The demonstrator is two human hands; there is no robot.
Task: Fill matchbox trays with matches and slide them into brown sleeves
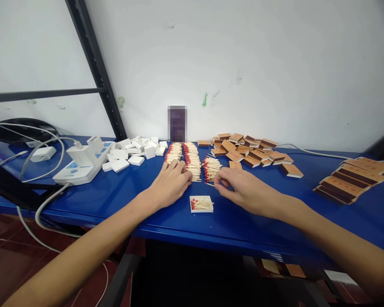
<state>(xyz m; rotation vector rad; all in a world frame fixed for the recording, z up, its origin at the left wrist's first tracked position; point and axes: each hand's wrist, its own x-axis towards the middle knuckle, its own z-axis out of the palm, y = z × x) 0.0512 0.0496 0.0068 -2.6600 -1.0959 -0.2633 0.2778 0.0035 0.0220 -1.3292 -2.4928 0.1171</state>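
Note:
Several rows of red-tipped matches [191,158] lie on the blue table [115,196]. My left hand [171,182] rests on the near end of the left rows, fingers curled down onto the matches. My right hand [240,187] pinches at the small heap of matches [210,167] on the right, fingertips together on a few sticks. Between my hands, nearer the table edge, an open white inner tray [201,204] holds a few matches.
White inner trays [132,151] are heaped at the back left beside a white power strip [80,166] with plugs and cables. Brown matchbox sleeves [249,151] pile at the back right; flattened sleeves [352,179] lie overlapped at the far right. A black shelf frame [96,68] leans on the wall.

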